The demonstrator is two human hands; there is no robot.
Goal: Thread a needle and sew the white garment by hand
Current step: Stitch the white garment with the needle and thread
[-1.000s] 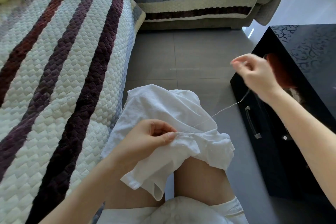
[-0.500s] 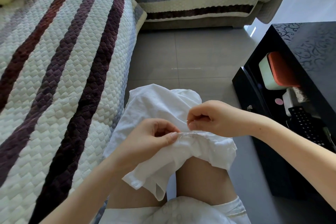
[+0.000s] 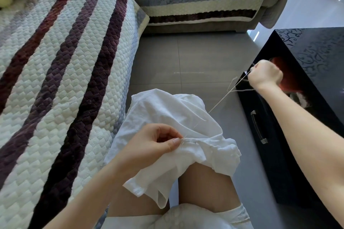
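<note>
The white garment (image 3: 163, 109) lies draped over my knees at the centre of the view. My left hand (image 3: 154, 145) pinches a gathered fold of it at the seam between thumb and fingers. My right hand (image 3: 265, 74) is raised up and to the right, over the black table, its fingers curled round the needle end of a white thread (image 3: 223, 98). The thread runs taut from that hand down to the seam by my left thumb. A loose tail of thread loops beside my right hand. The needle itself is too small to make out.
A striped quilted sofa cover (image 3: 61, 83) fills the left side and another sofa section (image 3: 186, 0) runs along the back. A glossy black low table (image 3: 312, 52) with a drawer handle (image 3: 257, 126) stands on the right, with a red object partly hidden behind my right hand. Grey floor tiles (image 3: 186, 57) lie between.
My right hand went from the raised position down to the seam beside my left hand, then pulled up and right again, drawing the thread taut. My left hand stayed pinching the fold.
</note>
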